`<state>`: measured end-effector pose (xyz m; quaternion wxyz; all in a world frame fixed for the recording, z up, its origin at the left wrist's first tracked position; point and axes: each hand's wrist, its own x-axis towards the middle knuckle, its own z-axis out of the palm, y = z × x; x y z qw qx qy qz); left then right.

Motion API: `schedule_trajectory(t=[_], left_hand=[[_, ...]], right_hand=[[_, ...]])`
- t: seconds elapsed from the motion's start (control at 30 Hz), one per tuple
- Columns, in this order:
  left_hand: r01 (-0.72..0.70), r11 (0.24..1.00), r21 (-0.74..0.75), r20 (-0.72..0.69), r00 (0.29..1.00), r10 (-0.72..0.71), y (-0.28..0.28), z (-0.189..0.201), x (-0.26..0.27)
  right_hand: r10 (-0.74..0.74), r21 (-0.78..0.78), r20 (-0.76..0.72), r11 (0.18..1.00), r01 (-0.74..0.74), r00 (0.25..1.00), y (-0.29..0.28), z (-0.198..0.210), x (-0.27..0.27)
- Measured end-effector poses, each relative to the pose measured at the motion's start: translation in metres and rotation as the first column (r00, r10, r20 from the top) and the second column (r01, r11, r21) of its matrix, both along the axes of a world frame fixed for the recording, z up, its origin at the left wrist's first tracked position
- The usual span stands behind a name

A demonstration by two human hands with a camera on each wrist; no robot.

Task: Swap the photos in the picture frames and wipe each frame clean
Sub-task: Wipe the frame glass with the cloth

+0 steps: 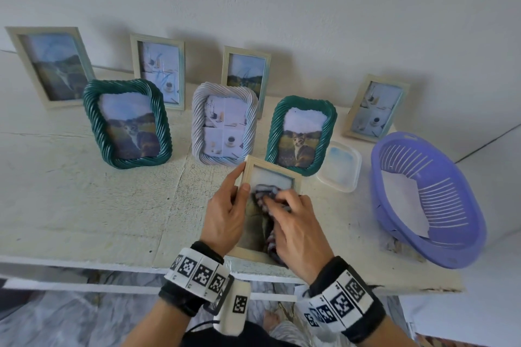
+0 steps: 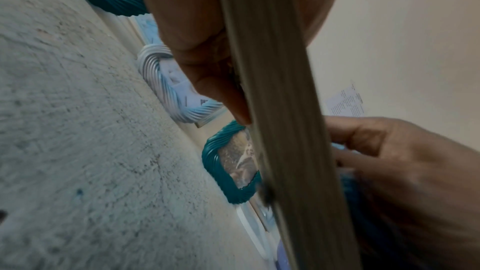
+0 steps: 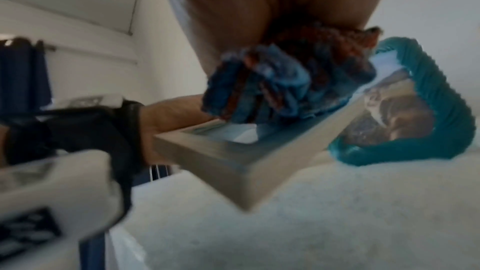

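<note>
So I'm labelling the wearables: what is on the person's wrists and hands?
Both hands, left and right, are bare. Each wrist wears a black strap and a white band of black square markers. A white marked camera unit hangs under the left wrist.

Bare table [image 1: 84, 205] lies open left of the hands, while a row of standing frames [image 1: 224, 124] behind and a basket [image 1: 428, 200] to the right block passage.

You have a pale wooden frame [image 1: 270, 172] tilted up off the counter [image 1: 84, 205] near its front edge, glass facing you, a bunched blue-and-red cloth [image 1: 266, 196] pressed on it; seven photo-filled frames stand toward the back edge.
</note>
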<state>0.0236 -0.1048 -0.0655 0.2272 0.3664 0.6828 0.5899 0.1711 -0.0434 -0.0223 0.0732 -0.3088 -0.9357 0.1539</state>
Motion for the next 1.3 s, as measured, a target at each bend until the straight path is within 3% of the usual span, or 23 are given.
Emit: schedule_trajectory(t=[0.17, 0.37, 0.47, 0.57, 0.73, 0.9, 1.1, 1.3], left_hand=[[0.014, 1.0, 0.013, -0.024, 1.0, -0.014, -0.004, -0.001, 0.009], [0.019, 0.999, 0.039, 0.054, 0.998, -0.021, -0.007, -0.001, 0.004], [0.012, 0.999, 0.04, 0.095, 0.995, -0.015, -0.009, -0.005, 0.004], [0.011, 0.999, 0.036, 0.058, 0.998, -0.013, -0.008, -0.001, 0.007], [-0.02, 0.999, 0.036, 0.08, 0.997, 0.017, -0.011, -0.002, -0.016], [-0.016, 0.998, 0.054, 0.075, 0.997, 0.012, -0.01, 0.0, -0.005], [-0.062, 0.997, 0.035, 0.107, 0.993, 0.058, -0.014, -0.002, -0.013], [-0.01, 0.998, 0.057, 0.213, 0.977, -0.002, -0.015, -0.011, -0.003]], right_hand=[[-0.101, 0.095, 0.124, 0.991, 0.09, 0.987, 0.021, 0.012, -0.001], [0.086, -0.009, 0.149, 0.996, -0.086, 0.985, -0.005, 0.015, -0.003], [0.011, 0.04, 0.177, 0.999, -0.018, 0.984, 0.013, 0.016, -0.002], [-0.085, 0.081, 0.163, 0.994, 0.073, 0.983, 0.018, 0.019, -0.011], [0.128, 0.01, 0.135, 0.991, -0.13, 0.983, -0.001, 0.019, -0.011], [-0.093, 0.12, 0.123, 0.99, 0.078, 0.988, 0.023, 0.022, -0.017], [0.118, 0.054, 0.086, 0.991, -0.122, 0.989, -0.003, 0.015, -0.01], [-0.009, 0.132, 0.098, 0.991, -0.004, 0.995, 0.004, 0.018, -0.021]])
